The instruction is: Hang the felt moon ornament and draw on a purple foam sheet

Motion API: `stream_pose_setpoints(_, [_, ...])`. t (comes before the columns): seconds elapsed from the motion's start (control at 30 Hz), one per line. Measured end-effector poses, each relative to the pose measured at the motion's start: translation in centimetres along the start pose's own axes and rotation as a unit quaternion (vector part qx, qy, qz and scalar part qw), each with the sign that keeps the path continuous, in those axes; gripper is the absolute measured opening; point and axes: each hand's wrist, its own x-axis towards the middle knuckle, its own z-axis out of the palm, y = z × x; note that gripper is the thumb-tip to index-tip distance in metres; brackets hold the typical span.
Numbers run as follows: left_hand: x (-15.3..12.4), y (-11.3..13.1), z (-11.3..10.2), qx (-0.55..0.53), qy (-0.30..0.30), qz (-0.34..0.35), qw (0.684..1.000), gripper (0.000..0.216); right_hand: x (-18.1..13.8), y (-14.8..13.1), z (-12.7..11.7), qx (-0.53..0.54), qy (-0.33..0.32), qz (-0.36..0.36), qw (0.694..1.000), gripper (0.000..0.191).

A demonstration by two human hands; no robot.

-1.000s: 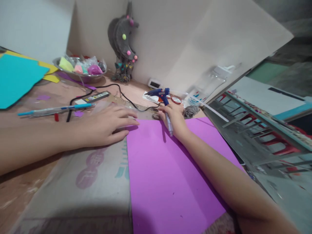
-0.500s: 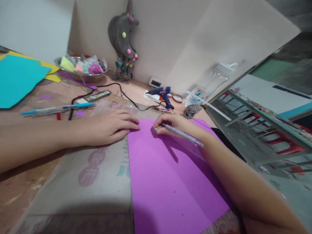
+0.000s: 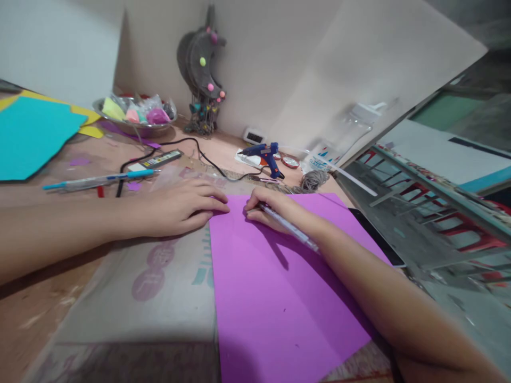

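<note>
A purple sheet (image 3: pixel 275 298) lies on a printed plastic bag (image 3: pixel 175 298) in front of me. My left hand (image 3: pixel 187 207) rests flat, fingers stretched out, its fingertips on the sheet's upper left edge. In my right hand (image 3: pixel 271 207) a slim, clear-barrelled pen (image 3: pixel 291 229) is gripped, its back end slanting down to the right. The pen's tip is hidden by the fingers, which rest near the top of the sheet. A dark shadow of the pen falls on the purple surface below.
Behind the sheet stand a blue glue gun (image 3: pixel 265 157), a ball of grey yarn (image 3: pixel 313 181) and a bowl of coloured packets (image 3: pixel 136 122). Left are a blue pen (image 3: pixel 99 180), a box cutter blade pack (image 3: pixel 159 159) and turquoise sheets (image 3: pixel 35 135). A dark tablet-like object (image 3: pixel 377 236) lies right.
My right hand has shifted slightly left along the top of the purple sheet with the pen. My left hand stays in place.
</note>
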Motion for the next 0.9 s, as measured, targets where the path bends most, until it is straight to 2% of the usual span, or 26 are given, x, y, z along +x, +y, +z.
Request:
stream_pose_setpoints(0.13, [0.0,0.1,-0.1,-0.004,0.002,0.001,1.000,0.041,0.0,0.4,0.5,-0.074,0.061,-0.009,0.995,0.008])
stream_pose_setpoints(0.27, [0.0,0.2,-0.3,-0.014,-0.003,-0.006,1.000,0.040,0.1,1.0,0.0,-0.124,0.159,0.045,0.978,0.012])
stream_pose_setpoints(0.37, [0.0,0.4,-0.5,-0.010,-0.009,-0.007,1.000,0.040,-0.1,-0.1,-1.2,-0.093,0.241,0.077,0.963,0.021])
stream_pose_setpoints(0.4, [0.1,0.4,-0.6,-0.008,-0.012,-0.007,1.000,0.040,-0.4,-0.9,-1.5,-0.061,0.254,0.081,0.962,0.030])
stream_pose_setpoints(0.47, [0.1,0.4,-0.7,-0.008,-0.017,-0.005,1.000,0.040,-1.2,-2.8,-1.4,-0.003,0.235,0.095,0.967,0.059])
stream_pose_setpoints(0.5, [0.1,0.4,-0.7,-0.010,-0.017,-0.002,1.000,0.040,-1.7,-4.0,-1.1,0.051,0.206,0.128,0.969,0.056])
stream_pose_setpoints(0.57, [0.1,0.3,-0.7,-0.013,-0.014,0.004,1.000,0.039,-2.6,-6.1,0.2,0.144,0.158,0.187,0.959,0.026])
stream_pose_setpoints(0.6, [0.1,0.2,-0.6,-0.012,-0.014,0.005,1.000,0.040,-3.0,-6.9,1.0,0.188,0.131,0.194,0.954,0.017])
stream_pose_setpoints(0.67, [0.0,0.1,-0.6,-0.005,-0.018,0.002,1.000,0.041,-3.5,-8.1,2.5,0.243,0.091,0.191,0.947,0.022])
stream_pose_setpoints(0.73, [0.0,0.0,-0.6,-0.002,-0.027,-0.002,1.000,0.042,-3.6,-8.4,3.7,0.259,0.080,0.185,0.945,0.032])
stream_pose_setpoints(0.9, [0.0,0.0,-0.7,-0.015,-0.035,-0.011,0.999,0.041,-3.3,-7.8,4.8,0.196,0.130,0.178,0.955,0.036])
